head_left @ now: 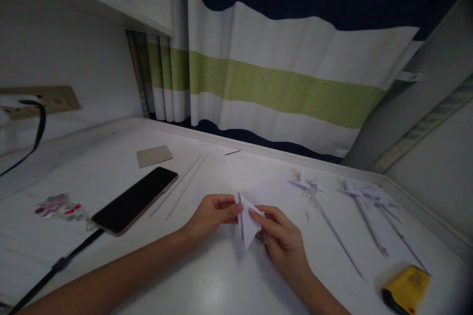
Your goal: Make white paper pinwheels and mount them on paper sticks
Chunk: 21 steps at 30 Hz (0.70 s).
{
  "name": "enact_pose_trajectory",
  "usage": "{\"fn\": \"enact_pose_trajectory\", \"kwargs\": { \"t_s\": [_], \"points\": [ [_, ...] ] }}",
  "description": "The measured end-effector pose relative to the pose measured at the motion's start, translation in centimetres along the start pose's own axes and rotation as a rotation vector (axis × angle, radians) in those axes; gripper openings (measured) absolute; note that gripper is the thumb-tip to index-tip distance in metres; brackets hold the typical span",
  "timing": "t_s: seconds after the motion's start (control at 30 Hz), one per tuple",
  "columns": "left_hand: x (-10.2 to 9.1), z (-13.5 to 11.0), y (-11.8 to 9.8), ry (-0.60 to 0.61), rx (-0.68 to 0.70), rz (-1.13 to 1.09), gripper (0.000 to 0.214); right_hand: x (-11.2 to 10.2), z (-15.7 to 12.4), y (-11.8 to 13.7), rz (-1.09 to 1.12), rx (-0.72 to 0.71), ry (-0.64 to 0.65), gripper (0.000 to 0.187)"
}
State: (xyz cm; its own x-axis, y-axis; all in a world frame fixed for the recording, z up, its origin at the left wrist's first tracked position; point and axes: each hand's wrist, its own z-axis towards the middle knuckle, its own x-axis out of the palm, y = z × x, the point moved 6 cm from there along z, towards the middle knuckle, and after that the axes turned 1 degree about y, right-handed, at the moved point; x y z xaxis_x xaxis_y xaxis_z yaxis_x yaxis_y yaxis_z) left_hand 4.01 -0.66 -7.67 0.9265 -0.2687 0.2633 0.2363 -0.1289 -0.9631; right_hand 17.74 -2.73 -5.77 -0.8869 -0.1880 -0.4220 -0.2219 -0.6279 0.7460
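A piece of folded white paper (250,224) is held up over the desk between my two hands. My left hand (216,211) pinches its left edge, thumb in front and fingers behind. My right hand (279,234) grips the right side, with the thumb and index finger on the paper's upper right part. The paper has a sharp lower corner pointing down and a narrow upright fold on its left. Something small and dark shows just under my right fingers, too blurred to name. A flat white sheet (271,189) lies on the desk behind my hands.
A black-screened phone (136,199) with a strap and charms lies left. Two thin white paper sticks (185,187) and a grey-brown card (154,156) are near it. Paper pinwheels on sticks (310,184) lie right, beyond a yellow-and-black tool (408,288). A striped curtain (273,78) hangs behind.
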Motion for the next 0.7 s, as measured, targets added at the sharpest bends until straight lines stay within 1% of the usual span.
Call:
{"fn": "enact_pose_trajectory", "kwargs": {
  "t_s": [0.1,0.2,0.27,0.37,0.43,0.47,0.53,0.57,0.7],
  "points": [
    [-0.5,0.1,0.3,-0.047,-0.002,0.011,0.026,0.4,-0.2,0.5,-0.053,-0.034,0.051,0.046],
    [-0.7,0.2,0.3,-0.067,0.002,0.025,0.023,0.5,-0.2,0.7,-0.039,-0.012,0.061,0.044],
    [-0.7,0.2,0.3,-0.069,0.01,0.034,0.023,0.3,-0.1,0.5,0.039,0.068,0.021,0.041],
    [-0.6,0.1,0.2,-0.074,0.017,0.049,0.026,0.4,-0.2,-0.8,0.223,0.306,-0.066,0.042],
    [-0.5,0.0,0.2,-0.076,0.023,0.057,0.025,1.0,-0.4,-1.6,0.318,0.447,-0.067,0.04],
    [-0.5,0.0,0.1,-0.075,0.027,0.061,0.024,1.4,-0.4,-1.8,0.349,0.487,-0.046,0.035],
    [-0.4,-0.1,0.1,-0.071,0.034,0.068,0.022,2.0,-0.3,-1.9,0.386,0.521,-0.016,0.024],
    [-0.4,-0.1,0.1,-0.067,0.035,0.071,0.022,2.2,-0.3,-2.0,0.396,0.53,-0.015,0.022],
    [-0.2,-0.1,-0.1,-0.04,0.037,0.073,0.023,2.2,-0.3,-2.2,0.433,0.57,-0.033,0.022]
  ]
}}
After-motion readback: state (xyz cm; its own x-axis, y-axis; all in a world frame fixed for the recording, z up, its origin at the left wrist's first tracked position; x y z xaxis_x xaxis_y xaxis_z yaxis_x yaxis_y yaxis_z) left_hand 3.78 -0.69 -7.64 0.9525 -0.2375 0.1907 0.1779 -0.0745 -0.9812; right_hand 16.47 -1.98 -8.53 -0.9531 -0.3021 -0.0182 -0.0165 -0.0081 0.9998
